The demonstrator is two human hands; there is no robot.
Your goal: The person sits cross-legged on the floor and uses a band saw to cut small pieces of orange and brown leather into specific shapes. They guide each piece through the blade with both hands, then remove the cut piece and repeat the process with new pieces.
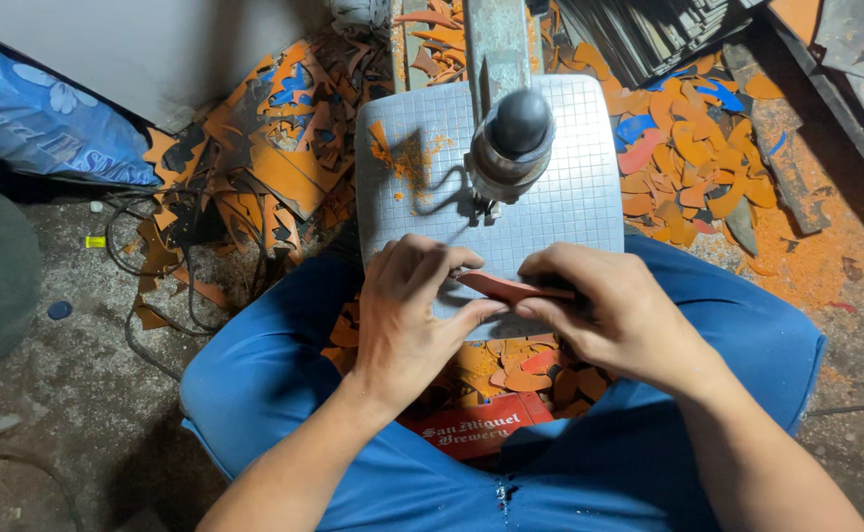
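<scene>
Both hands pinched one orange piece (511,288) at frame centre | left hand (407,315) and right hand (614,310) each in a clenched grip on it, flat on grey bench (590,187) below blade (486,209) | step judged: feeding the cut; next calls for steady push, fingers clear.

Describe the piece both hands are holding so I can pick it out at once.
Find the grey gridded machine table at centre. At its near edge, the left hand and right hand pinch a thin reddish-orange strip. Unlike the orange offcuts littering the floor, it alone is held.

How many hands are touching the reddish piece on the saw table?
2: the left hand pinches the near left end of the reddish piece, and the right hand holds its right end. No other hands show.
</scene>
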